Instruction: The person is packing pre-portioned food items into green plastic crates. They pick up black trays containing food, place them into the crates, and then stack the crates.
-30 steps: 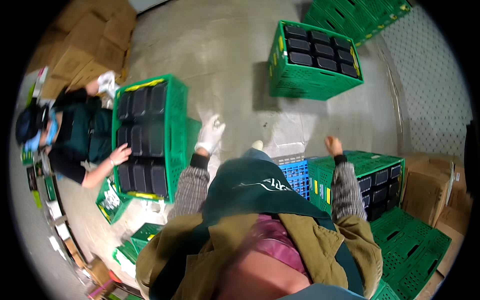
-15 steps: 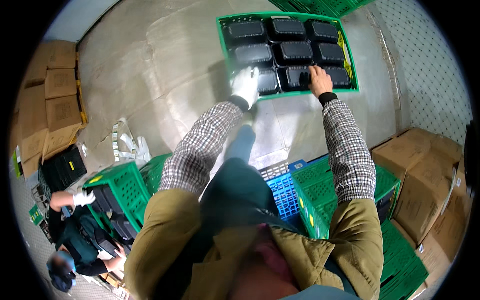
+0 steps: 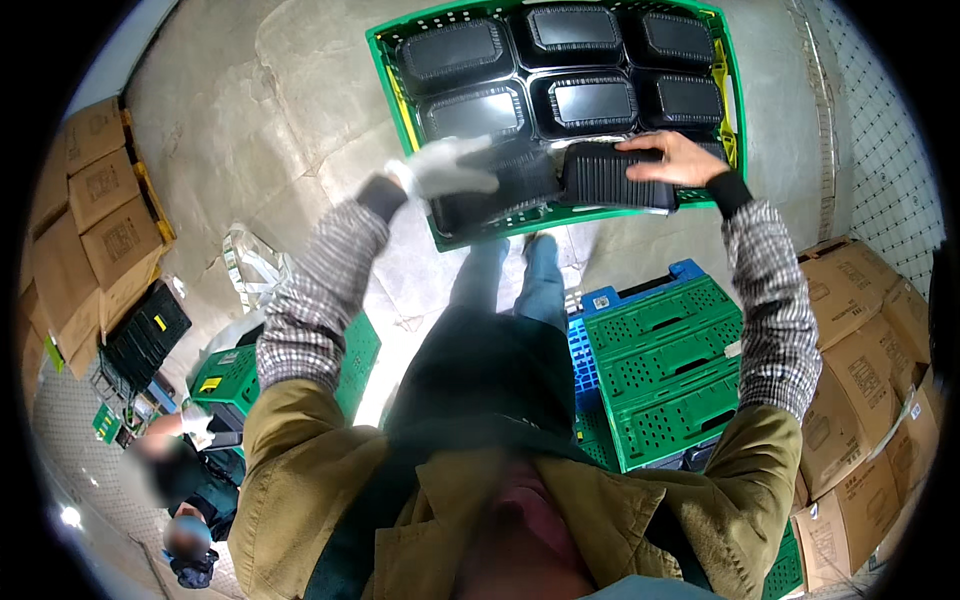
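A green crate (image 3: 740, 110) in front of me holds rows of black plastic food containers (image 3: 585, 103). My right hand (image 3: 675, 165), bare, grips the right end of a container (image 3: 610, 180) in the near row, which is tilted so that its ribbed face shows. My left hand (image 3: 440, 168), in a white glove, is smeared by motion but has its fingers stretched out. It reaches over the near-left container (image 3: 490, 200), which is also blurred. Whether the glove touches that container I cannot tell.
Green folded crates (image 3: 665, 370) are stacked on a blue pallet (image 3: 685, 270) to my right. Cardboard boxes stand at the right (image 3: 865, 370) and the left (image 3: 110, 200). A co-worker (image 3: 190, 480) is at the lower left beside a green crate (image 3: 225, 375).
The crate looks nearer and larger in view. The near middle container has tipped to show its ribbed face under my right hand. My left hand has shifted left, fingers extended.
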{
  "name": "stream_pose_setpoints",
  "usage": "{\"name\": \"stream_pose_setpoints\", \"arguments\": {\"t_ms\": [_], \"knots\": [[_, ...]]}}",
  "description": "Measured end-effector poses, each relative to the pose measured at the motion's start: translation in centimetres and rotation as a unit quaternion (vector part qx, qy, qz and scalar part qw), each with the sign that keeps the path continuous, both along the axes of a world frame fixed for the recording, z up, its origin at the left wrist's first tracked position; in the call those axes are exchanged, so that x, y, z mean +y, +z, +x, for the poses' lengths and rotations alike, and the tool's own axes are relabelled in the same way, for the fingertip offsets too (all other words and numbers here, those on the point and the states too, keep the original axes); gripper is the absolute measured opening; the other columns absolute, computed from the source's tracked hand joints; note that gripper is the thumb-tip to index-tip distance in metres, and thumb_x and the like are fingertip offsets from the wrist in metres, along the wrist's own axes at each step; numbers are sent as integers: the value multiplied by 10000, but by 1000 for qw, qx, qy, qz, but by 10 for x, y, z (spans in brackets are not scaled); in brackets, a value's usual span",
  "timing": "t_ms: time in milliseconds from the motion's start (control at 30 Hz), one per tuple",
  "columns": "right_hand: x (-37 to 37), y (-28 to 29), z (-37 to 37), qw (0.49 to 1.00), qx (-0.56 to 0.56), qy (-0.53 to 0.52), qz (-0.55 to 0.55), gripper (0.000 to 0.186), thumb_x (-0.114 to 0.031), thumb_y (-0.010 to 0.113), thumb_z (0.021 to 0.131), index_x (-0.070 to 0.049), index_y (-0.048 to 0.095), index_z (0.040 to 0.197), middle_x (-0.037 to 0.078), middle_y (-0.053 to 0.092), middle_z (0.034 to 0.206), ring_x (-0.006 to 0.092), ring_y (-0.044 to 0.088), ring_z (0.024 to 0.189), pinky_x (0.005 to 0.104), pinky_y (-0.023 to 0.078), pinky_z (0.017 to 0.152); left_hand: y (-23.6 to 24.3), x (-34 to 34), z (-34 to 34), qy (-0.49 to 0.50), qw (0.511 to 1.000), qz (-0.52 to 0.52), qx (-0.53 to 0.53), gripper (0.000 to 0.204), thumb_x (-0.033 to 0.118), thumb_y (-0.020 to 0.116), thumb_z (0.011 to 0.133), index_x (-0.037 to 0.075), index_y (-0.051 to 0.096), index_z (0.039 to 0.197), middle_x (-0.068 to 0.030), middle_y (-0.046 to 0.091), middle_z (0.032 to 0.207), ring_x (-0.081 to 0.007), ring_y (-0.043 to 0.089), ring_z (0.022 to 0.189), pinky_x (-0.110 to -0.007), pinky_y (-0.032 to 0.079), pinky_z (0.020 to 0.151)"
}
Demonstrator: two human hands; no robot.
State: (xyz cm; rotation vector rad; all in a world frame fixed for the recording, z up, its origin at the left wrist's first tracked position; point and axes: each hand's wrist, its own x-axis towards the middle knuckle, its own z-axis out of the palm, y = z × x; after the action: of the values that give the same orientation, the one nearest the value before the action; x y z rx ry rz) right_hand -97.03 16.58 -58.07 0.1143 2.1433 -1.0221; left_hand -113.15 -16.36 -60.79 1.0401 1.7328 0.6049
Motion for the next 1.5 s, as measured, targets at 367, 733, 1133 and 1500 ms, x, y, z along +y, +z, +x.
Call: {"name": "stream_pose_setpoints", "arguments": {"t_ms": [367,733,1133,1500], "knots": [[2,-72,0,895,260,133,338,232,-253,530,827,-59,600,721,105,615,670,292,607,580,388,489,543,-3,16,9,98,952,-186,221,288,235,545,801,-7,608,944,-193,617,866,-325,600,819,-370,477,730],[2,-78,-22,972,162,136,-101,422,-326,595,794,-42,559,1103,184,543,1122,304,535,1026,376,440,855,-18,19,20,196,910,6,365,520,200,638,726,81,466,1202,-138,510,1139,-287,486,1038,-363,411,866],[38,-73,-60,912,313,193,183,820,-201,726,672,-128,264,1345,118,355,1315,280,372,1194,378,332,990,-59,18,-19,25,914,-88,395,1007,146,770,568,144,167,1374,-184,372,1277,-341,366,1182,-386,346,984],[36,-48,-74,896,372,203,137,730,-190,710,626,-142,381,1275,129,394,1269,297,396,1154,389,334,994,-13,25,-30,115,953,35,280,815,171,774,569,147,393,1289,-173,420,1197,-332,406,1130,-360,350,974]]}}
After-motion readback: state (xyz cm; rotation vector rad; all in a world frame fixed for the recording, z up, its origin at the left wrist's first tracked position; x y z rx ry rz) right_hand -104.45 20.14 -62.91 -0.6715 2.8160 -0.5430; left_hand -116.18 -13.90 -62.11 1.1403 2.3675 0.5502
